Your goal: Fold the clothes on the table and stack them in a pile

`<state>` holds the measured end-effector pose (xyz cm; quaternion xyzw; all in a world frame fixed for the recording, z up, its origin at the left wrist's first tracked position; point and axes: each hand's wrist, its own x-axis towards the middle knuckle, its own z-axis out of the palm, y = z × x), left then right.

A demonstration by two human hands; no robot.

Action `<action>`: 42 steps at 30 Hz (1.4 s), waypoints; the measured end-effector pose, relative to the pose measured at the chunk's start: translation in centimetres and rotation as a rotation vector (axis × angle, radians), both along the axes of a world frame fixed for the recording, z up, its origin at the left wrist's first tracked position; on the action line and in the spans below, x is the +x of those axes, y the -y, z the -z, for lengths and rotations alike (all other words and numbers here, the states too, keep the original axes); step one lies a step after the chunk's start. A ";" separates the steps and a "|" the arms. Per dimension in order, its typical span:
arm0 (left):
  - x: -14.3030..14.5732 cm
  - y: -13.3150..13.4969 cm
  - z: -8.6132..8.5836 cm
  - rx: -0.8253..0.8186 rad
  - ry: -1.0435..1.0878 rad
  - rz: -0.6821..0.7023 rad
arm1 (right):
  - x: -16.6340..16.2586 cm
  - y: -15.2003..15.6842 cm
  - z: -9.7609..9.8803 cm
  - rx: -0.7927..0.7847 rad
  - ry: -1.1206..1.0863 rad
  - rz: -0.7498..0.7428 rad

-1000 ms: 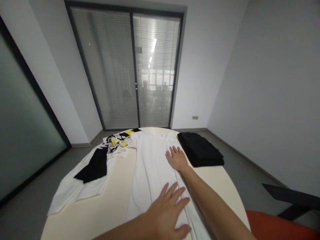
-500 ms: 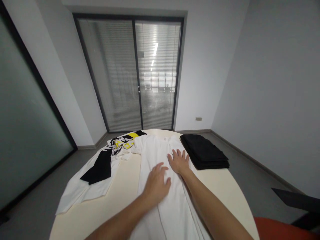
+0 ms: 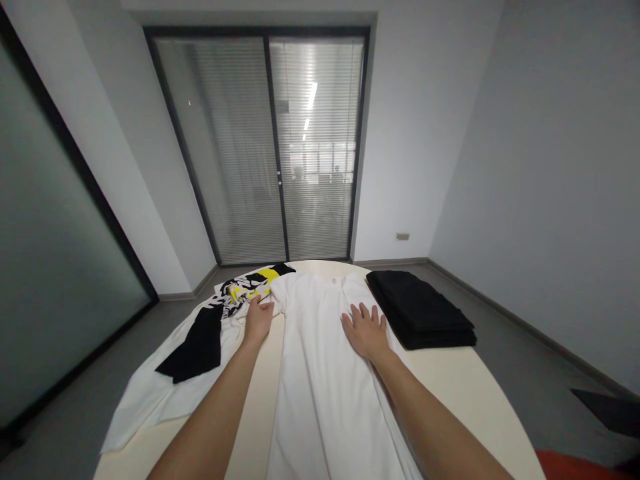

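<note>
A white shirt lies lengthwise down the middle of a round cream table, its collar at the far end. My right hand rests flat on the shirt's right side, fingers spread. Over at the shirt's left sleeve, near the shoulder, my left hand has its fingers curled onto the cloth; whether they pinch it I cannot make out.
A folded black garment lies at the table's far right. On the left lie a white garment, a black cloth on top of it, and a black, white and yellow printed garment. Behind the table stand glass doors with blinds.
My left hand has moved from the near middle of the shirt up and left to its left sleeve. My right hand has stayed flat on the shirt's right side.
</note>
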<state>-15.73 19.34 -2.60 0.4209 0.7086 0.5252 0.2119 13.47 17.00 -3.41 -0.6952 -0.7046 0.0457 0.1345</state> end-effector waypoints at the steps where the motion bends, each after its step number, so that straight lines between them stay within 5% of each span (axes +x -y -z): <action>1: -0.2 -0.1 0.0 -0.011 0.023 0.000 | 0.0 -0.1 0.0 -0.004 0.004 0.001; 12: -1.6 -1.0 -1.3 0.021 0.165 0.000 | 0.0 -0.5 0.5 0.040 0.029 0.011; 20: -1.5 -1.4 -0.8 0.178 0.027 -0.130 | -0.1 -0.4 0.0 0.013 0.065 0.014; 29: -1.9 0.0 0.9 0.268 -0.195 -0.110 | -0.6 -0.4 0.1 0.087 0.163 0.003; 32: -1.7 -0.1 1.4 0.266 -0.246 -0.140 | -2.3 -1.0 -0.8 0.183 0.195 -0.118; 38: -1.2 0.2 1.3 0.285 -0.325 -0.150 | -9.3 -3.5 -3.9 0.116 0.062 -0.455; 42: -1.3 0.2 1.2 0.339 -0.380 -0.150 | -12.7 -5.0 -3.4 0.082 0.014 -0.524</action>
